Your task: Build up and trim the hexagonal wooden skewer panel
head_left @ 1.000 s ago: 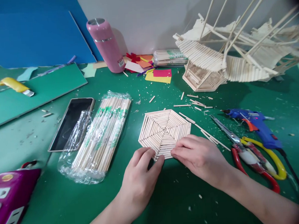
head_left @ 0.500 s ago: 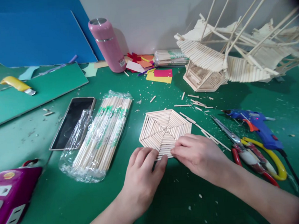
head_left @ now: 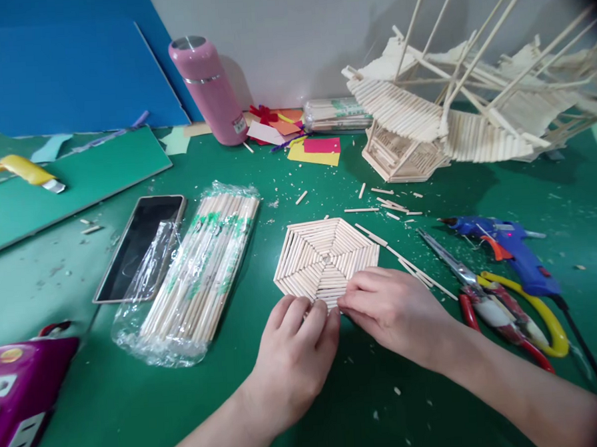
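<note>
A flat hexagonal panel of wooden sticks [head_left: 326,255], laid in rings like a web, lies on the green table. Over its near left edge my left hand [head_left: 298,357] is closed, thumb and fingertips drawn together at the rim. My right hand [head_left: 398,312] pinches the near right edge, its fingertips almost meeting those of the left. The fingers cover the near rim, so a separate stick there cannot be made out. Loose stick pieces [head_left: 414,271] lie along the panel's right side.
To the right are scissors [head_left: 450,259], pliers with red handles [head_left: 509,329] and a blue glue gun [head_left: 520,252]. Bagged sticks [head_left: 205,268] and a phone [head_left: 140,248] lie left. Behind stand a pink flask [head_left: 209,91] and a stick-built model [head_left: 453,122]. A yellow cutter [head_left: 28,171] rests far left.
My left thumb and fingers have closed together and shifted slightly right, toward my right hand. The right hand keeps its pinch. The whole view has shifted slightly.
</note>
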Action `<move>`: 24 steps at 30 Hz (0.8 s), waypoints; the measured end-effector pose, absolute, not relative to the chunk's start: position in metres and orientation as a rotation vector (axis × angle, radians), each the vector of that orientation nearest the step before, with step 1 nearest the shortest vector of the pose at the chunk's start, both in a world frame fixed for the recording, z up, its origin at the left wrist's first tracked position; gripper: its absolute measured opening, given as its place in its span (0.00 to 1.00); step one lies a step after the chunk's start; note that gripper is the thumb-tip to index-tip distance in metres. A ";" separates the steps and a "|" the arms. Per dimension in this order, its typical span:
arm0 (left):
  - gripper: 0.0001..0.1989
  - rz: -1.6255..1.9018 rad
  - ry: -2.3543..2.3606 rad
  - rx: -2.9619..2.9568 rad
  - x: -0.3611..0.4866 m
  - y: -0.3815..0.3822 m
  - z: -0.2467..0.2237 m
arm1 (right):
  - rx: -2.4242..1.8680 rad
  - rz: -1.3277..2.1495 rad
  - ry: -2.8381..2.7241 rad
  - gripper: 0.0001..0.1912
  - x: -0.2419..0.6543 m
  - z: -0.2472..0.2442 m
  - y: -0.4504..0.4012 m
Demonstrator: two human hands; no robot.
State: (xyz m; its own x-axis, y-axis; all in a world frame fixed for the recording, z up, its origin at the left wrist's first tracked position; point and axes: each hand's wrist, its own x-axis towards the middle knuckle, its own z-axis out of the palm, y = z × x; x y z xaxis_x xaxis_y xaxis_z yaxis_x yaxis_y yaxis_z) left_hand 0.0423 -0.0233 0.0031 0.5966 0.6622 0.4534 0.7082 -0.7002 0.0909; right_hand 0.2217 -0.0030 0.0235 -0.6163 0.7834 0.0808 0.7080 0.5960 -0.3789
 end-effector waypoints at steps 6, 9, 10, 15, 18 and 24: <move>0.09 -0.732 -1.191 -2.725 0.043 -0.023 -0.001 | -1.246 0.497 -2.594 0.09 0.221 0.024 -0.003; 0.09 -0.740 -1.200 -2.728 0.042 -0.024 -0.001 | -1.250 0.504 -2.596 0.08 0.221 0.024 -0.003; 0.09 -0.738 -1.196 -2.731 0.042 -0.024 0.000 | -1.249 0.506 -2.595 0.08 0.221 0.023 -0.003; 0.09 -0.739 -1.191 -2.739 0.040 -0.024 0.000 | -1.237 0.535 -2.575 0.08 0.222 0.023 -0.003; 0.08 -0.814 -1.211 -2.769 0.038 -0.025 -0.003 | -1.226 0.592 -2.540 0.08 0.222 0.023 -0.003; 0.09 -0.855 -1.198 -2.803 0.037 -0.026 -0.003 | -1.278 0.506 -2.578 0.09 0.219 0.025 -0.005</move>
